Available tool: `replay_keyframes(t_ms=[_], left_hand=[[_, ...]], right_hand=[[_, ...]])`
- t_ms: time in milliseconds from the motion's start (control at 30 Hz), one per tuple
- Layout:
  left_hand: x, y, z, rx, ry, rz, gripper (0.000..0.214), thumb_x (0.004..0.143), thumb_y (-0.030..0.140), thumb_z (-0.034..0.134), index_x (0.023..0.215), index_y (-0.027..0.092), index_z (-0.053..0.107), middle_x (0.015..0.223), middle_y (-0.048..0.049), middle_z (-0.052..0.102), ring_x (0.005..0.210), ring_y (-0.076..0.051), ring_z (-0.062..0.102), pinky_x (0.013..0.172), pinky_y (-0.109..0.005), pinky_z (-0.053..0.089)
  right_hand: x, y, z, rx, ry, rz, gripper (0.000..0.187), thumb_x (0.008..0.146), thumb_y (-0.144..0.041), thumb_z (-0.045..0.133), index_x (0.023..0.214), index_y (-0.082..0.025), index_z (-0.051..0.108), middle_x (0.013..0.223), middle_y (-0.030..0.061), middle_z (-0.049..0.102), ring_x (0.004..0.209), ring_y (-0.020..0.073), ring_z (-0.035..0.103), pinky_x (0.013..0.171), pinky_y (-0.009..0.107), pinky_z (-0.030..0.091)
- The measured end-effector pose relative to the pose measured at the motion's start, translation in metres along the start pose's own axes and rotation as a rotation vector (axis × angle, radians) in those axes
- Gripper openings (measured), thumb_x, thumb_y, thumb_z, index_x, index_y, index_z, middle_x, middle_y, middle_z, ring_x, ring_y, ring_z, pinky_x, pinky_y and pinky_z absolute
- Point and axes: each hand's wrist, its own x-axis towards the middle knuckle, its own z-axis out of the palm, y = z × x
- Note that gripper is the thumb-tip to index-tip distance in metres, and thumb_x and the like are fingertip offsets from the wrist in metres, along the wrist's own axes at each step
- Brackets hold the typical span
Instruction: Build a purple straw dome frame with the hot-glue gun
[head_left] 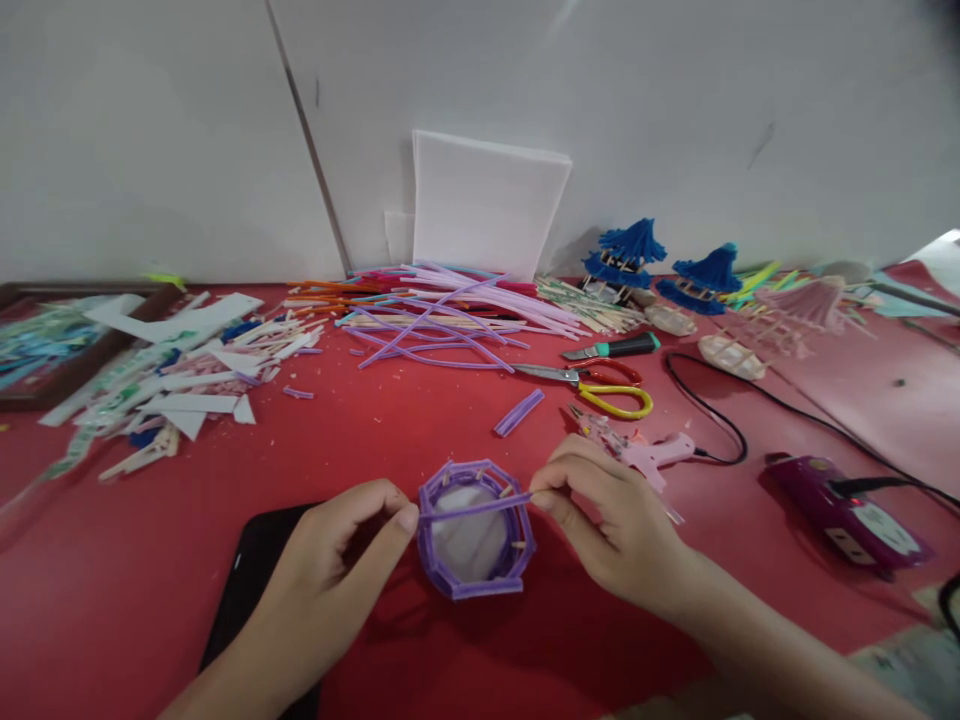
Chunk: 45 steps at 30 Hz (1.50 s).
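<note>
A purple pipe cleaner (472, 510) is stretched across the top of a small many-sided purple frame (487, 588). The frame is wrapped in pipe cleaners, with short pale sticks on its inner side and a whitish base. My right hand (619, 525) pinches the strip's right end between thumb and forefinger, just beyond the frame's rim. At the left rim, my left hand (337, 565) has thumb and forefinger closed on the strip's other end, though the fingertips partly hide it. Short purple pieces (519, 413) lie together just behind the frame.
Behind are scissors (607, 385), a utility knife (611, 347) and loose pipe cleaners (465, 310). A pink glue gun (660, 452) lies right, near a purple power strip (847, 515) with a black cord. A black flat device (255, 560) sits under my left arm; paper scraps (187, 400) lie left.
</note>
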Motion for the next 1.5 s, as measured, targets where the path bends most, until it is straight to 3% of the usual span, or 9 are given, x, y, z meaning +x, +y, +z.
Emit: replay_keyframes(t_ms=[633,833,1033,1500], left_hand=[[0.000,-0.004,0.002,0.081,-0.003,0.042,0.030,0.088,0.033,0.044,0.062,0.021,0.052,0.054,0.0041,0.053,0.049,-0.011,0.050,0.047,-0.020,0.039],[-0.001,-0.003,0.002,0.069,0.004,0.034,0.030,0.088,0.033,0.044,0.062,0.021,0.052,0.054,0.0043,0.053,0.049,-0.011,0.049,0.046,-0.019,0.039],[-0.001,-0.005,0.003,0.062,0.000,0.031,0.029,0.088,0.032,0.044,0.062,0.021,0.051,0.054,0.0043,0.054,0.050,-0.011,0.050,0.047,-0.019,0.040],[-0.003,-0.008,0.006,0.061,-0.019,0.018,0.030,0.089,0.033,0.042,0.063,0.021,0.051,0.055,0.0038,0.053,0.051,-0.012,0.051,0.049,-0.021,0.040]], right_hand=[[0.000,-0.002,0.000,-0.014,0.006,-0.023,0.011,0.084,-0.009,0.052,0.080,-0.017,0.059,0.070,0.0030,0.058,0.067,0.0156,0.051,0.063,0.030,0.042],[0.001,-0.001,0.001,0.107,0.011,0.160,0.019,0.088,-0.016,0.051,0.072,-0.017,0.060,0.066,0.0014,0.059,0.064,0.0134,0.054,0.059,0.026,0.042],[0.003,-0.001,0.007,0.212,0.007,0.341,0.035,0.089,-0.029,0.053,0.057,-0.017,0.054,0.056,-0.0019,0.050,0.052,0.0099,0.047,0.047,0.022,0.035],[0.003,-0.003,0.015,0.144,0.019,0.387,0.031,0.087,-0.031,0.054,0.060,-0.017,0.058,0.057,-0.0008,0.054,0.051,0.0101,0.048,0.046,0.022,0.035]])
